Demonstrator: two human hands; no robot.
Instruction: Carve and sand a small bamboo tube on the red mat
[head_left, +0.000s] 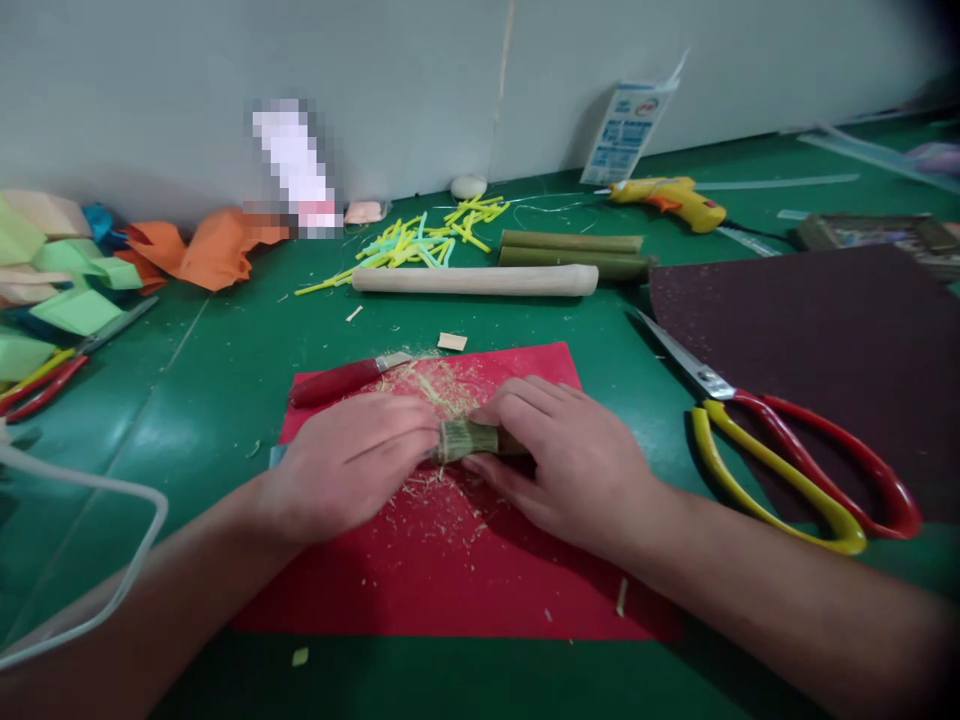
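A short piece of green bamboo (469, 438) lies level between my hands, its middle showing as a scraped, fibrous band. My right hand (562, 455) grips its right end with the thumb below and fingers above. Around its left end my left hand (360, 460) is closed; the fingers hide that part. A bluish edge (277, 456) pokes out left of my left hand, too covered to name. Under both hands is a red sheet (480, 600) strewn with pale shavings (442, 385). Just beyond my left hand lies a red-handled knife (337, 382).
Scissors (712, 385) with red and yellow handles lie right, partly over a dark sheet (810, 330). Behind are a pale stick (472, 281), green bamboo lengths (577, 258), yellow strips (405, 243) and a yellow glue gun (667, 198). Folded paper (202, 250) and a white cable (142, 490) are left.
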